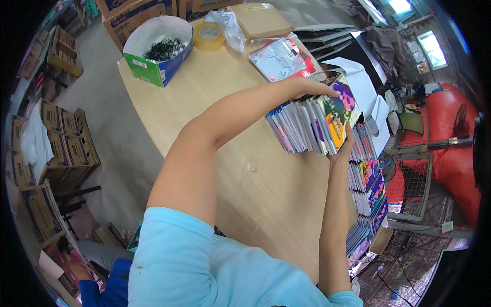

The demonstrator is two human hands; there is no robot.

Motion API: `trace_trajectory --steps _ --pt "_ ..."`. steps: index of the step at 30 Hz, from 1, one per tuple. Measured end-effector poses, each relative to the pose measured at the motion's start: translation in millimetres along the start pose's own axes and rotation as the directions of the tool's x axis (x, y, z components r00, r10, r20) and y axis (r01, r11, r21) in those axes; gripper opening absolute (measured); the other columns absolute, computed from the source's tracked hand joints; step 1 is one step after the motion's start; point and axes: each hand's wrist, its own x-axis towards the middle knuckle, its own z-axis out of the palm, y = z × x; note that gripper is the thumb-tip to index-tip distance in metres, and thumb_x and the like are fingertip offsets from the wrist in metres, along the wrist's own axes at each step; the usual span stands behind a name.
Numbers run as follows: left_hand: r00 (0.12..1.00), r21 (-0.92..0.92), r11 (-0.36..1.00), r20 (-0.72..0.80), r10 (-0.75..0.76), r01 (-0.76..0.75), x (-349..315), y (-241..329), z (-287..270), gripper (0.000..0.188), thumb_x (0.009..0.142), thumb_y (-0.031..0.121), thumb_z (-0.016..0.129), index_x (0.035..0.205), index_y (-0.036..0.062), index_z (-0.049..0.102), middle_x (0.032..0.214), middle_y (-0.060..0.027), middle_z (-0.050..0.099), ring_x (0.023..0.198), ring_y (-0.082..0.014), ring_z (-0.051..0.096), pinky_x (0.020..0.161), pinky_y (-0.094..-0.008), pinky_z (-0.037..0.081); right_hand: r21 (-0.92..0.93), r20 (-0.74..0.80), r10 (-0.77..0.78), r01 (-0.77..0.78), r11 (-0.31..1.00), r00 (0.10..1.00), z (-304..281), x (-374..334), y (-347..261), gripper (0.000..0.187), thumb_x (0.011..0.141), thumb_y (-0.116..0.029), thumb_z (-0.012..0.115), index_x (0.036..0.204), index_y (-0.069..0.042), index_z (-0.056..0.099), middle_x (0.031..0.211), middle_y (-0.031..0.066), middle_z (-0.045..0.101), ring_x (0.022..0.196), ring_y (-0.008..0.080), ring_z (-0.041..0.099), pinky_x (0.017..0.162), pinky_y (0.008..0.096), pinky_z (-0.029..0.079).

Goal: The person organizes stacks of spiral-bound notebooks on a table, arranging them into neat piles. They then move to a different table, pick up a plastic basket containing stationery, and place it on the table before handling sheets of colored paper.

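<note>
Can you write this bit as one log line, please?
left hand: holding booklet stack from above | right hand: holding its lower right end | table: tape roll, open box

The person's left shoulder (171,245), covered by a pale-blue short sleeve, fills the lower left-centre of the frame. From it the bare left upper arm (181,179) rises to a bent elbow (197,130) left of centre, and the left forearm (245,110) slants to the upper right. The left hand (318,89) reaches over flat, back upward, in a grip, fingertips toward the right. The bare right forearm (333,220) stands almost upright in the lower right-centre. The right hand (344,146), just below the left one and apart from it, grips too, with fingertips pointing up; both hands are partly hidden.
</note>
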Motion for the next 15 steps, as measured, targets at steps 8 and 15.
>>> trace_trajectory --steps 8,15 --pt "0.990 0.174 0.982 -0.134 -0.044 0.067 16 4 4 0.049 0.070 0.048 0.067 0.102 0.0122 0.062 0.090 -0.0051 0.067 0.071 -0.0156 0.066 0.066 -0.0346 0.053 -0.015 -0.023 0.030 -0.030 0.999 0.999 -12 0 -8 0.044 0.091 -0.033 0.045 0.120 -0.001 0.051 0.115 0.0146 0.059 0.099 0.0289 0.060 0.086 0.0429 0.049" --pt "0.993 0.214 0.974 -0.112 -0.044 0.067 13 -3 6 0.055 0.070 0.052 0.062 0.110 0.0136 0.059 0.099 -0.0085 0.065 0.081 -0.0195 0.065 0.075 -0.0427 0.050 -0.080 -0.045 0.070 -0.073 0.994 0.997 -18 1 -14 0.041 0.092 -0.031 0.042 0.120 -0.002 0.050 0.115 0.0150 0.059 0.100 0.0284 0.060 0.087 0.0436 0.049"
